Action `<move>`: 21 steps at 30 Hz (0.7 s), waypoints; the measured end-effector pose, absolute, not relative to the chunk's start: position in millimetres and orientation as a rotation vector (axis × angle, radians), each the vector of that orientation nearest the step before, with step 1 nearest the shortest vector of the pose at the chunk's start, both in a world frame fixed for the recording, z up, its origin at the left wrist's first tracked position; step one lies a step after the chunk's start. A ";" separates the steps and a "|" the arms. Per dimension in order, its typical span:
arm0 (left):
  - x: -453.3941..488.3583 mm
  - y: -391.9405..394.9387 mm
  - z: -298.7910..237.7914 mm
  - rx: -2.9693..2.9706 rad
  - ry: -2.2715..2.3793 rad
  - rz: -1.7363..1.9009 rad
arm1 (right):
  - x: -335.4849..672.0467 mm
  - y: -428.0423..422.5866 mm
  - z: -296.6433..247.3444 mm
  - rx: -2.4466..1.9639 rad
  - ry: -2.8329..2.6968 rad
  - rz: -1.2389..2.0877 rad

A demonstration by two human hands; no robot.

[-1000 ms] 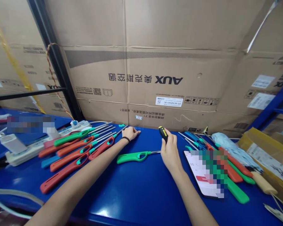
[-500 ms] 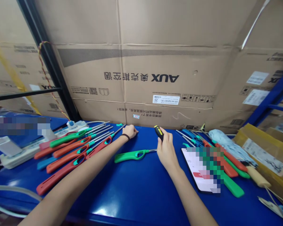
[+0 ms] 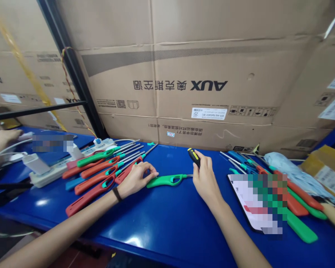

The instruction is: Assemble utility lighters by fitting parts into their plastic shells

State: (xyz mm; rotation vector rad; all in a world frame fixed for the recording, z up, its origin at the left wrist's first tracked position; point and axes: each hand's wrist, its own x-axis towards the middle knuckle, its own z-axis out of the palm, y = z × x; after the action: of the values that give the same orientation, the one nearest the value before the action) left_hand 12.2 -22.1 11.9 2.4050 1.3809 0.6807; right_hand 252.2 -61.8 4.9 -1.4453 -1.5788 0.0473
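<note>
A green long-nosed lighter (image 3: pixel 167 180) lies on the blue table (image 3: pixel 162 219) between my hands. My left hand (image 3: pixel 135 178) is at its handle end, fingers curled and touching the green handle. My right hand (image 3: pixel 205 178) is closed on a black screwdriver with a yellow mark (image 3: pixel 194 157), held upright over the lighter's metal nose. To the left lies a row of several red and green lighters (image 3: pixel 100 175). More lighters (image 3: pixel 296 203) lie to the right.
Large cardboard boxes (image 3: pixel 184 82) wall off the back of the table. A white power strip (image 3: pixel 53 171) and cables sit at the left, where another person's hand (image 3: pixel 1 139) shows. A phone (image 3: pixel 254 201) lies right of my hand, beside a folded umbrella (image 3: pixel 298 178).
My left hand has drawn back from the far edge of the table to the green lighter's handle. My right hand still holds the screwdriver in about the same spot. The camera shifted slightly.
</note>
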 end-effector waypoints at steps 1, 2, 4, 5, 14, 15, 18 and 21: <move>8.3 -26.8 11.2 2.418 1.373 0.691 | 251.8 -61.8 4.3 -1.453 -1.580 0.051; 5.2 -30.5 10.7 2.431 1.380 0.692 | 251.4 -61.8 3.8 -1.463 -1.583 0.055; 0.8 -35.5 10.0 2.461 1.408 0.693 | 251.0 -61.9 3.1 -1.480 -1.592 0.061; -0.8 -37.3 9.7 2.471 1.424 0.697 | 251.0 -62.0 3.0 -1.486 -1.598 0.065; -6.9 -43.8 7.5 2.556 1.467 0.681 | 254.7 -61.5 2.2 -1.487 -1.657 0.055; -7.0 -44.2 7.4 2.570 1.463 0.679 | 255.1 -61.1 1.7 -1.480 -1.660 0.054; -7.9 -45.0 6.6 2.593 1.467 0.681 | 255.4 -60.4 0.3 -1.475 -1.646 0.051; -9.1 -45.4 5.4 2.635 1.457 0.702 | 255.9 -59.8 -0.8 -1.471 -1.661 0.050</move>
State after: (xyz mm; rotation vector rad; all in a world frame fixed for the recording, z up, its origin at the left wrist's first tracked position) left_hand -9.1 -45.4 5.4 2.6354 1.4566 0.7022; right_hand 255.9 -59.8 -0.8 -1.4714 -1.6612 0.0495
